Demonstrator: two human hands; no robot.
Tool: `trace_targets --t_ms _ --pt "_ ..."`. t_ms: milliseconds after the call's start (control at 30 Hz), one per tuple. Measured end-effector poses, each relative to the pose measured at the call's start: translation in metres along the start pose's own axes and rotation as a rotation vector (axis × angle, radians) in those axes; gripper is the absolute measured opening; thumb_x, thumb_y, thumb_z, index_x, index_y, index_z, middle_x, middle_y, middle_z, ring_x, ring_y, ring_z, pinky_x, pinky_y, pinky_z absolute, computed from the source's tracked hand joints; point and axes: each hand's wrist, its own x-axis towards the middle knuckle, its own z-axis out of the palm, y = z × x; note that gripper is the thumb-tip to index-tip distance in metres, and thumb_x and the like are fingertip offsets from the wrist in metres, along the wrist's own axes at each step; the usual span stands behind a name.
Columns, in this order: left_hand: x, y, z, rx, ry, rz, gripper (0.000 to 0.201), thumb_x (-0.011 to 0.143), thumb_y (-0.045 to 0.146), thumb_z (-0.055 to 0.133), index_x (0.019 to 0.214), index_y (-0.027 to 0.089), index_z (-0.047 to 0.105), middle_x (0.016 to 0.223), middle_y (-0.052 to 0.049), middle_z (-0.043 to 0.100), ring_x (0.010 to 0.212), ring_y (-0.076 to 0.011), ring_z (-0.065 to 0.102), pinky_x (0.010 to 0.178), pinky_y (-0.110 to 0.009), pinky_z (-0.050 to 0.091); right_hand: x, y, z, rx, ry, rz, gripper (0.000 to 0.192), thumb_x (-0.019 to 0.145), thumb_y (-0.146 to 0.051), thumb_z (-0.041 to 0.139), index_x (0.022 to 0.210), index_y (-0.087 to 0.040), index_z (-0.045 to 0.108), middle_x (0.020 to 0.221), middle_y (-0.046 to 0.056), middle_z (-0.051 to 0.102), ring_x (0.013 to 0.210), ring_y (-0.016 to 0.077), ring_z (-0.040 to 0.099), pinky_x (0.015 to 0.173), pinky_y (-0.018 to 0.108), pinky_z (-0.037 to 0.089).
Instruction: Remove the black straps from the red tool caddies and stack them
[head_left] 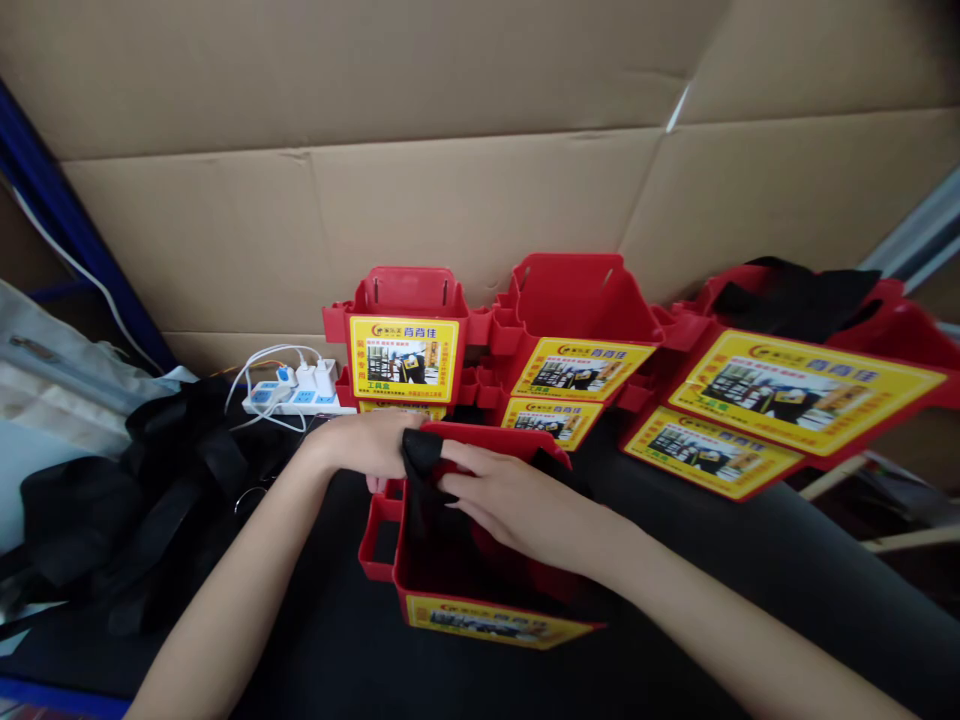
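A red plastic tool box with a yellow label stands on the black table in front of me. Over its back left rim runs a black webbing strap, folded into a loop. From the left, my left hand grips the strap at the rim, with its fingertips mostly hidden behind the box. Reaching over the opening, my right hand has its fingers closed on the same strap from the inner side. More dark strap shows inside the box, but its ends cannot be made out.
Behind stand stacks of similar red tool boxes; black straps lie in the right stack. A heap of black straps lies at left, near a white power strip with plugs and cables. A cardboard wall closes off the back.
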Motion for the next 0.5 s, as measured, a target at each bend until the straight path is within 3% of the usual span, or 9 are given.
trace_targets --t_ms 100,167,300,400,500 --pt "-0.006 0.002 -0.005 -0.035 -0.032 0.055 0.039 0.069 0.028 0.056 0.104 0.012 0.052 0.086 -0.009 0.063 0.058 -0.0139 0.061 0.047 -0.019 0.047 0.002 -0.001 0.005 0.028 -0.051 0.013 0.026 0.086 -0.009 0.038 0.100 -0.014 0.060 0.113 0.010 0.056 0.099 0.0183 0.057 0.086 0.033 0.045" --pt "-0.010 0.004 -0.005 -0.041 -0.032 0.054 0.050 0.068 0.031 0.060 0.112 0.013 0.047 0.090 -0.009 0.062 0.059 -0.0139 0.061 0.047 -0.019 0.046 0.000 -0.001 0.009 0.032 -0.173 0.089 0.027 0.086 -0.010 0.039 0.101 -0.014 0.060 0.100 0.010 0.062 0.090 0.0190 0.061 0.078 0.032 0.047" --pt "-0.011 0.007 -0.001 0.051 -0.006 -0.025 0.043 0.071 0.033 0.057 0.107 0.011 0.049 0.082 -0.007 0.064 0.056 -0.0139 0.060 0.046 -0.019 0.043 -0.004 0.002 0.014 -0.005 -0.419 0.305 0.025 0.083 -0.015 0.045 0.099 -0.016 0.064 0.083 0.009 0.067 0.073 0.0223 0.064 0.062 0.031 0.047" --pt "-0.008 0.006 0.003 0.188 0.126 -0.038 0.032 0.071 0.030 0.056 0.097 0.012 0.053 0.081 -0.007 0.064 0.062 -0.0153 0.060 0.051 -0.021 0.043 -0.005 0.003 0.014 -0.020 -0.374 0.265 0.019 0.078 -0.021 0.056 0.096 -0.017 0.064 0.083 0.008 0.066 0.075 0.0221 0.064 0.063 0.029 0.045" --pt "-0.007 0.005 0.007 0.253 0.235 -0.030 0.022 0.069 0.026 0.056 0.087 0.014 0.057 0.078 -0.006 0.063 0.068 -0.0167 0.058 0.056 -0.023 0.042 -0.003 0.000 0.010 -0.104 -0.159 0.224 0.015 0.078 -0.026 0.058 0.089 -0.016 0.061 0.085 0.006 0.064 0.071 0.0192 0.062 0.059 0.027 0.043"
